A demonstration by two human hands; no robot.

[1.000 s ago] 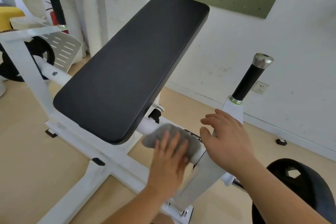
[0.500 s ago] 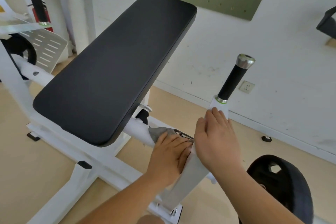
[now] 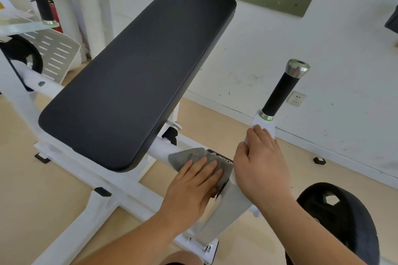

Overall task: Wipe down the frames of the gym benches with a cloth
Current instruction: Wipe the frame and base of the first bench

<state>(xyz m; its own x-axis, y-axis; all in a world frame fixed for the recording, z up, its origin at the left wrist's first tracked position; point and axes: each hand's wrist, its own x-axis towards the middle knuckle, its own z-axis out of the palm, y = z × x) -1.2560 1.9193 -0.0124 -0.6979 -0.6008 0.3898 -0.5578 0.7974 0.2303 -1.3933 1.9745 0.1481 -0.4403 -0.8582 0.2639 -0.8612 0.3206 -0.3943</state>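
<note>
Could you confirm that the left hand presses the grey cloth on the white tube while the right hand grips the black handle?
Not quite: in the head view the right hand holds the white lever arm below the black handle.

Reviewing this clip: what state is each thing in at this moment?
cloth: crumpled, pressed onto the frame tube
left hand: fingers straight, pressing the cloth
right hand: holds the white lever arm
bench pad: inclined, untouched
black handle: untouched
</note>
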